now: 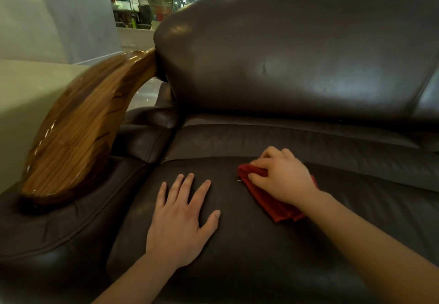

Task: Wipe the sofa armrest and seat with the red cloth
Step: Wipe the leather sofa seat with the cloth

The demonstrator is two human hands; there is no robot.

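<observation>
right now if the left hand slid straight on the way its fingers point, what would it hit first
The left hand lies flat on the seat cushion, fingers aimed at the sofa's back. It would likely cross bare leather and first meet the backrest cushion, passing left of the red cloth.

Pale wall [35, 14] fills the upper left corner; beyond it a glass-fronted room [152, 0] shows; a person [143, 0] stands there, blurred, far off.

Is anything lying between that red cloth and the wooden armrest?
Only the left hand, resting flat on the seat between the red cloth under the right hand and the wooden armrest. Nothing else visible.
</observation>
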